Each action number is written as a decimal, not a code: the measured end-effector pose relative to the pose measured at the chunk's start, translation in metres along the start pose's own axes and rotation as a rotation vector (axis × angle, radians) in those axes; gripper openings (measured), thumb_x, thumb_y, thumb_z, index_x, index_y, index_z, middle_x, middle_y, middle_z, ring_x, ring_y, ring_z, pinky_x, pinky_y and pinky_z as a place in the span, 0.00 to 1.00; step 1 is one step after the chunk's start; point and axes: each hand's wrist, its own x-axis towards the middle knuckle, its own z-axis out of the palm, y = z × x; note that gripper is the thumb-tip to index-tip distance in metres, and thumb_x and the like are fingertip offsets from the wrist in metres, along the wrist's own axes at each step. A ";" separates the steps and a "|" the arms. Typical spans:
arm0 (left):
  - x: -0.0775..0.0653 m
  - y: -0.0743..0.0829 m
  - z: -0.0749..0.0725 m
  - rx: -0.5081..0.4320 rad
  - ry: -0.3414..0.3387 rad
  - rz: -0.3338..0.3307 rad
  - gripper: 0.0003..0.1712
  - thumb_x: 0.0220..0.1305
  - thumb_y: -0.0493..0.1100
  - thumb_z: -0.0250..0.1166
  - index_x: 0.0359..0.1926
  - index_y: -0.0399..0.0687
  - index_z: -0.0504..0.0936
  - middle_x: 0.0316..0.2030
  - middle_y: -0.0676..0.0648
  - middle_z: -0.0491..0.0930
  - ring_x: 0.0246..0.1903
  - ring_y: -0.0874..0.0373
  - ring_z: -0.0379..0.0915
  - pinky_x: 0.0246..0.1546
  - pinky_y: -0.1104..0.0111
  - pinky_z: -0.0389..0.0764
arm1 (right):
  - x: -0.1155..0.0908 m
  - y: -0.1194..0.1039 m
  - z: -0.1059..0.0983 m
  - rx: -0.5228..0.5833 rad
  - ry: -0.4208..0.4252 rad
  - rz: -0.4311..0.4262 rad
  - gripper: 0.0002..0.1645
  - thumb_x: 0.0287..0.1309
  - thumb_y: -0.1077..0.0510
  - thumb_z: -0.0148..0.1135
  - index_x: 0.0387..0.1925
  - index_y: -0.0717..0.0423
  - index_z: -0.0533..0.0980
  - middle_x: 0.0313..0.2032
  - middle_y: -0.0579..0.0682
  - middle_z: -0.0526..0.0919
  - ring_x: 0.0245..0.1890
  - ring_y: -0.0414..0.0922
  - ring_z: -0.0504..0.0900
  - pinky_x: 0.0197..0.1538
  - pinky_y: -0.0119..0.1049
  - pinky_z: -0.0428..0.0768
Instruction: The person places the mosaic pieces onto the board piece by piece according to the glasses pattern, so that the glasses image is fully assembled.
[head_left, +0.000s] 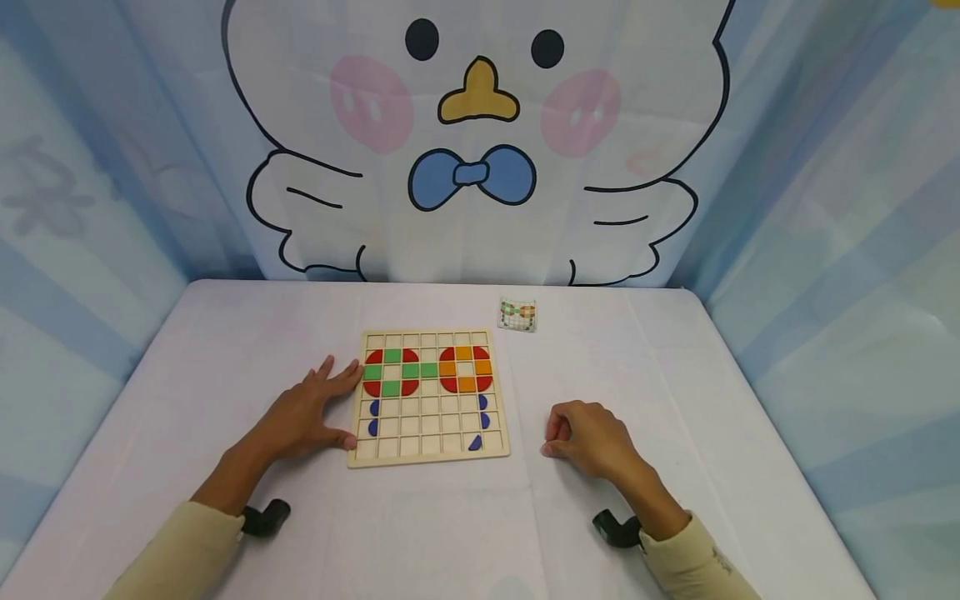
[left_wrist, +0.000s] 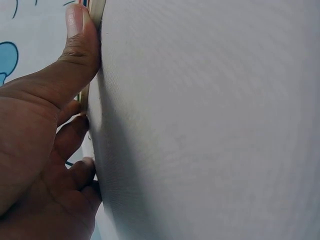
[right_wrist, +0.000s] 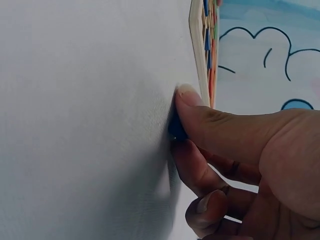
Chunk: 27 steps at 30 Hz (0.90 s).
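A square wooden grid board (head_left: 420,427) lies on the table, set with red, green, orange and blue pieces. Beside its left edge is my left hand (head_left: 303,417), fingers spread, with the thumb at the near left corner; the left wrist view shows that thumb (left_wrist: 80,40) against the board's side. To the right of the board, my right hand (head_left: 592,437) pinches a small blue piece (right_wrist: 176,126) between thumb and forefinger, low over the cloth. The fingers hide part of its outline. A blue triangle (head_left: 476,443) sits in the grid's near right area.
A small printed pattern card (head_left: 517,314) lies beyond the board's far right corner. White cloth covers the table (head_left: 450,533). A curtain (head_left: 480,242) with a cartoon bird hangs behind it, and more curtain stands at both sides.
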 end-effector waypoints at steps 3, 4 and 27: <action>-0.001 0.000 0.000 -0.003 -0.001 -0.002 0.70 0.45 0.63 0.85 0.84 0.55 0.57 0.83 0.30 0.51 0.76 0.13 0.46 0.70 0.24 0.58 | 0.000 -0.001 0.001 0.003 -0.005 0.003 0.17 0.53 0.56 0.84 0.24 0.44 0.79 0.22 0.41 0.77 0.26 0.40 0.74 0.32 0.36 0.70; -0.001 0.001 0.000 -0.003 -0.002 -0.003 0.70 0.45 0.63 0.85 0.84 0.55 0.57 0.83 0.30 0.51 0.76 0.13 0.46 0.70 0.24 0.58 | 0.000 -0.001 0.001 0.011 -0.010 0.004 0.16 0.53 0.56 0.83 0.25 0.44 0.79 0.23 0.41 0.77 0.26 0.40 0.74 0.32 0.36 0.70; 0.001 -0.002 0.002 0.005 0.003 -0.005 0.70 0.46 0.64 0.84 0.85 0.56 0.56 0.83 0.29 0.50 0.77 0.14 0.45 0.70 0.24 0.59 | 0.009 -0.018 0.005 0.187 0.033 -0.086 0.15 0.52 0.58 0.84 0.28 0.41 0.81 0.26 0.37 0.83 0.27 0.42 0.74 0.33 0.34 0.72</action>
